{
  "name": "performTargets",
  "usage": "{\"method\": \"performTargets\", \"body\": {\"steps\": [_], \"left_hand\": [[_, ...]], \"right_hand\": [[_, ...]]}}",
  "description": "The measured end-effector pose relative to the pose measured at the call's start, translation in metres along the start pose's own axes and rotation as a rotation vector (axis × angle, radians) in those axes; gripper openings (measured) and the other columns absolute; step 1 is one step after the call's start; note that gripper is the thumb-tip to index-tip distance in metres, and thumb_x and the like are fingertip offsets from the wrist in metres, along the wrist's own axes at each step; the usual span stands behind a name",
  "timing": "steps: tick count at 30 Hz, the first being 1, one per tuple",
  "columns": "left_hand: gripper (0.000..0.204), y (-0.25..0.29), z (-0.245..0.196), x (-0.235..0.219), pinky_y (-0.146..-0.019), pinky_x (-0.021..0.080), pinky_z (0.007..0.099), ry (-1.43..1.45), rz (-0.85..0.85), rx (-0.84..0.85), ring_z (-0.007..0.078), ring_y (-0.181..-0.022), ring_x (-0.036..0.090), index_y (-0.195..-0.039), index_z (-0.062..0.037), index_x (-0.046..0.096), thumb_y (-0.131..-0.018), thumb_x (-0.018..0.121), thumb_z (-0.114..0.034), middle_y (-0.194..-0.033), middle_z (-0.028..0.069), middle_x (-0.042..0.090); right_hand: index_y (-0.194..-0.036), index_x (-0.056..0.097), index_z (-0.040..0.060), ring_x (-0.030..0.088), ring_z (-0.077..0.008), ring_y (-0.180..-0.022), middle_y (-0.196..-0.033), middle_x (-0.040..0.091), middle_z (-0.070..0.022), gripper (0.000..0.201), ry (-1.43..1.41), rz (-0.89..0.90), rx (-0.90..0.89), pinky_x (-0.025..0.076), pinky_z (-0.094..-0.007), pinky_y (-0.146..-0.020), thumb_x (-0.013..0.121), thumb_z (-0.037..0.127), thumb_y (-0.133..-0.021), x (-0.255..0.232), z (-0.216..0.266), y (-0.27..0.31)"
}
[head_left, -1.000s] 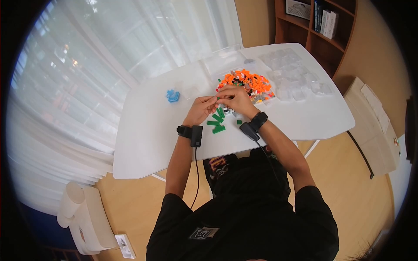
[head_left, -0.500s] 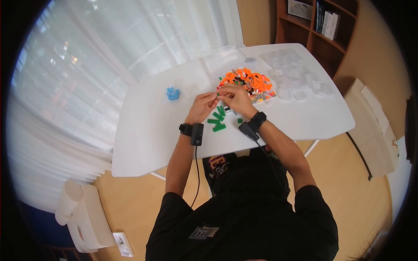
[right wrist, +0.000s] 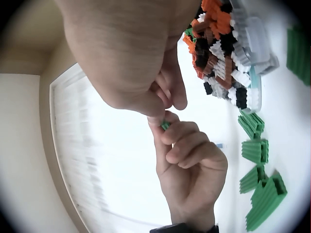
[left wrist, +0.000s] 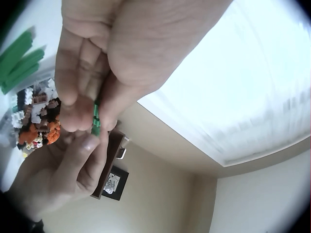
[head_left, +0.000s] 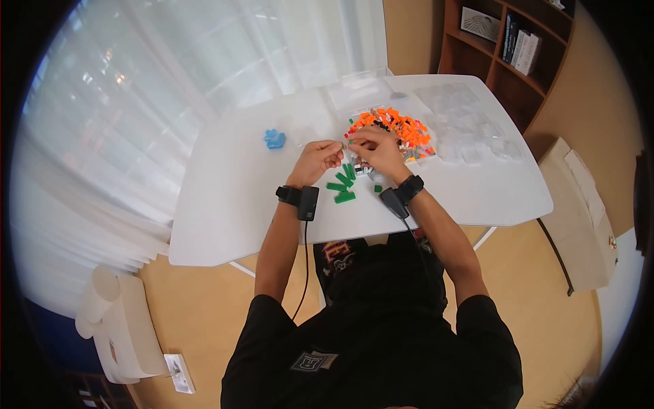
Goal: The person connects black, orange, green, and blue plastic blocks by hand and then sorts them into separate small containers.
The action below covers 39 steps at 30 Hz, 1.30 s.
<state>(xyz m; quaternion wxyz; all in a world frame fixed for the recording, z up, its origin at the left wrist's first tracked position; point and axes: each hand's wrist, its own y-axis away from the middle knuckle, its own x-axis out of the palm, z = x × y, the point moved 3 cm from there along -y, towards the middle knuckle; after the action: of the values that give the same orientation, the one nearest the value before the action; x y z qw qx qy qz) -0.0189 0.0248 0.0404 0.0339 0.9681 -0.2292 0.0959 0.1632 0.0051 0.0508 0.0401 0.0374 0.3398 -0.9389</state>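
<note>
Over the near edge of the brick heap, my left hand (head_left: 317, 162) and right hand (head_left: 383, 153) meet fingertip to fingertip. Between thumb and finger, the left hand pinches a small green building brick (left wrist: 96, 110). The right hand's thumb and finger pinch a second small green brick (left wrist: 95, 129), right at the end of the first. In the right wrist view, fingers mostly hide the green brick (right wrist: 165, 125). Nearer my body lie several ridged green bricks (head_left: 345, 197), some long, with a short green brick (head_left: 378, 189) off to the right.
A transparent tray (right wrist: 257, 43) holds a heap of orange, black, white and brown bricks (head_left: 402, 129). Clear plastic containers (head_left: 470, 129) cover the table's right side. Light-blue pieces (head_left: 274, 140) sit at the left of the white table (head_left: 225, 204). Cables trail from both wrist cameras.
The hands' fingertips, pressed together around green bricks before, have drawn slightly apart in the head view. The head view has shifted a little; the green bricks on the table stay put.
</note>
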Motion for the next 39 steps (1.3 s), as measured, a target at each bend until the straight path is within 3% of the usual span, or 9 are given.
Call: {"method": "performTargets", "body": {"steps": [11, 13, 15, 22, 28, 30, 37, 39], "left_hand": [[0.021, -0.004, 0.006, 0.000, -0.059, 0.044, 0.0218, -0.096, 0.089, -0.053, 0.0077, -0.062, 0.051, -0.094, -0.0011, 0.065, -0.093, 0.059, -0.021, -0.073, 0.0000, 0.058], [0.022, -0.003, 0.005, 0.002, -0.061, 0.044, 0.0211, 0.011, 0.085, -0.069, 0.0078, -0.065, 0.052, -0.098, 0.0001, 0.065, -0.094, 0.058, -0.021, -0.076, 0.0000, 0.058], [0.023, -0.002, 0.003, 0.005, -0.061, 0.044, 0.0209, 0.047, 0.077, -0.050, 0.0079, -0.066, 0.052, -0.100, 0.0009, 0.064, -0.095, 0.057, -0.020, -0.078, 0.0004, 0.058], [0.024, -0.001, -0.001, 0.007, -0.063, 0.045, 0.0194, 0.065, 0.083, -0.015, 0.0069, -0.070, 0.052, -0.108, 0.0040, 0.061, -0.096, 0.054, -0.015, -0.088, 0.0033, 0.059], [0.017, -0.001, 0.000, 0.003, -0.063, 0.045, 0.0185, 0.075, 0.014, 0.010, 0.0063, -0.066, 0.053, -0.101, -0.0009, 0.060, -0.094, 0.057, -0.016, -0.085, 0.0032, 0.061], [0.015, -0.001, -0.001, 0.001, -0.062, 0.045, 0.0184, 0.085, 0.002, 0.006, 0.0061, -0.065, 0.053, -0.099, -0.0020, 0.060, -0.094, 0.057, -0.016, -0.084, 0.0031, 0.061], [0.014, -0.002, 0.002, 0.000, -0.061, 0.045, 0.0183, 0.085, -0.022, 0.001, 0.0058, -0.063, 0.053, -0.097, -0.0034, 0.060, -0.094, 0.058, -0.017, -0.082, 0.0030, 0.062], [0.014, -0.002, 0.001, 0.000, -0.061, 0.045, 0.0184, 0.083, -0.023, -0.002, 0.0059, -0.063, 0.054, -0.097, -0.0033, 0.060, -0.094, 0.058, -0.017, -0.082, 0.0031, 0.062]], "right_hand": [[-0.091, 0.067, -0.0012, 0.060, -0.0109, -0.065, -0.078, 0.061, -0.0058, 0.016, 0.071, 0.104, -0.040, 0.048, -0.0220, -0.058, 0.072, 0.000, -0.076, 0.004, -0.001, 0.002], [-0.091, 0.067, -0.0013, 0.060, -0.0108, -0.064, -0.078, 0.060, -0.0058, 0.016, 0.078, 0.106, -0.038, 0.049, -0.0218, -0.057, 0.072, 0.001, -0.076, 0.004, -0.004, 0.002], [-0.090, 0.067, -0.0012, 0.060, -0.0107, -0.063, -0.079, 0.061, -0.0059, 0.015, 0.054, 0.049, 0.024, 0.049, -0.0212, -0.058, 0.072, 0.000, -0.076, 0.002, -0.007, 0.000], [-0.093, 0.067, -0.0006, 0.061, -0.0104, -0.064, -0.084, 0.063, -0.0071, 0.018, 0.063, -0.065, -0.007, 0.050, -0.0220, -0.059, 0.072, -0.001, -0.076, -0.010, -0.006, -0.004], [-0.098, 0.067, 0.0005, 0.063, -0.0148, -0.071, -0.090, 0.063, -0.0087, 0.021, 0.188, -0.127, -0.035, 0.052, -0.0241, -0.065, 0.068, -0.004, -0.078, -0.017, -0.016, -0.005], [-0.098, 0.067, 0.0004, 0.063, -0.0171, -0.074, -0.089, 0.063, -0.0097, 0.021, 0.309, -0.292, -0.008, 0.052, -0.0260, -0.068, 0.065, -0.005, -0.078, -0.022, -0.025, -0.005], [-0.099, 0.067, -0.0005, 0.063, -0.0175, -0.075, -0.089, 0.064, -0.0100, 0.021, 0.189, -0.326, 0.075, 0.052, -0.0263, -0.070, 0.064, -0.004, -0.079, -0.029, -0.024, -0.004], [-0.101, 0.068, -0.0001, 0.064, -0.0176, -0.079, -0.092, 0.066, -0.0110, 0.022, 0.150, -0.305, 0.173, 0.052, -0.0268, -0.072, 0.063, -0.004, -0.080, -0.029, -0.028, -0.004]]}}
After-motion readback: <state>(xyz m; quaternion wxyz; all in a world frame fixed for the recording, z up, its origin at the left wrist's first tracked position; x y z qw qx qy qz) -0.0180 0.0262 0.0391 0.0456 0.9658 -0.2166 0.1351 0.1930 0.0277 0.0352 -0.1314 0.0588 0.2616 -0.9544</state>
